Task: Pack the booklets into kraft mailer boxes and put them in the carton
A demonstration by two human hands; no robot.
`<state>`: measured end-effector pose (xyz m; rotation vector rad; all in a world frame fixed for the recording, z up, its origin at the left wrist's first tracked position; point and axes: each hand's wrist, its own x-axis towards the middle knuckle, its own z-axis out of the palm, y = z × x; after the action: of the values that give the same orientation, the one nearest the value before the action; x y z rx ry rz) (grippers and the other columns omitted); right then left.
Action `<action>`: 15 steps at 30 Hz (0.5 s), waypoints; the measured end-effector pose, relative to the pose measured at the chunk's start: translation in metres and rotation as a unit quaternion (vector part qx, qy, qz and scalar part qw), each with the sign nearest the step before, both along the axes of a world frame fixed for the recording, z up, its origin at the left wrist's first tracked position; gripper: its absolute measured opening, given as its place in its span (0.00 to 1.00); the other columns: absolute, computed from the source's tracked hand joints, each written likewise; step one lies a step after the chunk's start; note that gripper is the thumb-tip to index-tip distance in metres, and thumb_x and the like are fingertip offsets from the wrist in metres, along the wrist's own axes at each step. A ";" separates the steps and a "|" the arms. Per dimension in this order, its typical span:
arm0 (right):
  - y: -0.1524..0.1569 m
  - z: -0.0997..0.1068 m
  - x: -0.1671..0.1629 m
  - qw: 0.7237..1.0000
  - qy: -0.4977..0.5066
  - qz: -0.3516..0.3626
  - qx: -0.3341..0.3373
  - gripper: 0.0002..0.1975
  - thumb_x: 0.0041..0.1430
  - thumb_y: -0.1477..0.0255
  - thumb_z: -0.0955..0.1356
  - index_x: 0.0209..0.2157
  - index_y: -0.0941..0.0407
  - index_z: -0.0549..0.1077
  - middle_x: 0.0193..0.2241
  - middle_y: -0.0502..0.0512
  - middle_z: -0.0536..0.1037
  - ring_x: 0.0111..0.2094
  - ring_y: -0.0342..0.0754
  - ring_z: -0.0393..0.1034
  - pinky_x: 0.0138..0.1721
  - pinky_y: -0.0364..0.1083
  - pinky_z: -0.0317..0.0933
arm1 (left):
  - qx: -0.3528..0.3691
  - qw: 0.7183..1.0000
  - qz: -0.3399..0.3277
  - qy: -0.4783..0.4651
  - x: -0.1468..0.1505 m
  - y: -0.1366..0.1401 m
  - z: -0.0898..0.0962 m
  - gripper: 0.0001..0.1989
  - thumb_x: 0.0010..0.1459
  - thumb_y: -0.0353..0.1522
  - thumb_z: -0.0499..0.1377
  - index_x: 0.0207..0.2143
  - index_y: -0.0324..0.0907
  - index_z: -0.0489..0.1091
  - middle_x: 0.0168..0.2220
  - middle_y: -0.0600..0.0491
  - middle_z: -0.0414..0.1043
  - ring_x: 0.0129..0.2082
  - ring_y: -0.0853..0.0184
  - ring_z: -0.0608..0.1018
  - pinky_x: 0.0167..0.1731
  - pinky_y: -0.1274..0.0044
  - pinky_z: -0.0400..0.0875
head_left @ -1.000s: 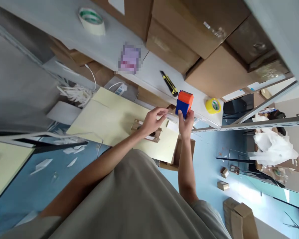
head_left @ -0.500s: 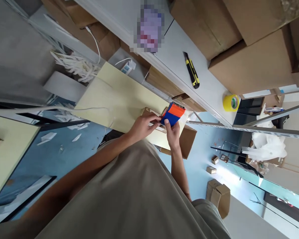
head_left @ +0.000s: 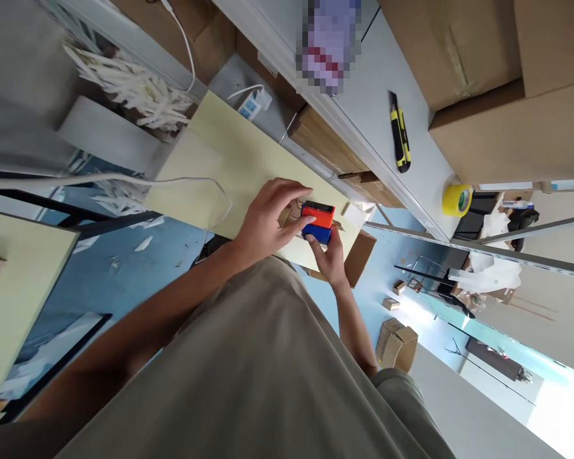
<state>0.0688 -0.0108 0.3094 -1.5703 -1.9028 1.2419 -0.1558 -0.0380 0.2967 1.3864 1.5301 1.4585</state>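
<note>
A small orange-and-blue block (head_left: 318, 217) with a black strip along its far edge is held over the pale yellow table (head_left: 249, 159). My right hand (head_left: 332, 258) grips its near blue part, thumb on the face and fingers round the right side. At its left side is my left hand (head_left: 268, 217), thumb tip against the orange face. The other fingers of that hand are spread and arch above the block's far left corner, apart from it. Something brown, partly hidden by my hands, lies beneath. What exactly the block is, I cannot make out.
A grey shelf (head_left: 363, 108) beyond the table bears a yellow-and-black utility knife (head_left: 400, 137), a roll of yellow tape (head_left: 456, 199) and large cardboard boxes (head_left: 521, 146). A white cable (head_left: 172, 182) crosses the table's left part. An open carton (head_left: 360, 258) stands below its right end.
The block has turned so its orange face shows upward, and it sits slightly lower left. My left hand has opened wider and moved over its far left corner. The view has shifted.
</note>
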 end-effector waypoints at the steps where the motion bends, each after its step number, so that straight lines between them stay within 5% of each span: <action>1: -0.002 0.001 -0.001 1.000 -0.012 0.004 0.001 0.29 0.70 0.45 0.76 0.58 0.52 0.76 0.48 0.61 0.85 0.46 0.57 0.81 0.54 0.58 0.79 | 0.011 1.000 -0.010 0.022 -0.006 0.001 0.002 0.20 0.76 0.48 0.64 0.63 0.50 0.77 0.58 0.46 0.80 0.57 0.54 0.81 0.59 0.58 0.82; 8: -0.013 0.014 -0.006 0.994 -0.107 0.012 0.016 0.33 0.71 0.45 0.75 0.66 0.49 0.71 0.52 0.63 0.85 0.47 0.62 0.84 0.50 0.60 0.81 | 0.038 0.991 -0.105 0.074 -0.036 0.000 -0.001 0.18 0.80 0.48 0.59 0.59 0.52 0.81 0.55 0.48 0.84 0.52 0.54 0.81 0.60 0.55 0.77; 15: -0.027 0.011 -0.005 0.985 -0.168 0.033 0.018 0.30 0.71 0.44 0.74 0.61 0.49 0.72 0.44 0.61 0.86 0.41 0.63 0.84 0.43 0.58 0.80 | 0.003 0.989 -0.150 -0.003 -0.045 -0.011 -0.019 0.20 0.79 0.50 0.59 0.58 0.50 0.83 0.55 0.46 0.84 0.55 0.53 0.81 0.62 0.56 0.77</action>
<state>0.0638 -0.0377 0.3203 -1.8034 -2.1827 1.0110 -0.2007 -0.0490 0.2780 1.5379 1.2489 1.2804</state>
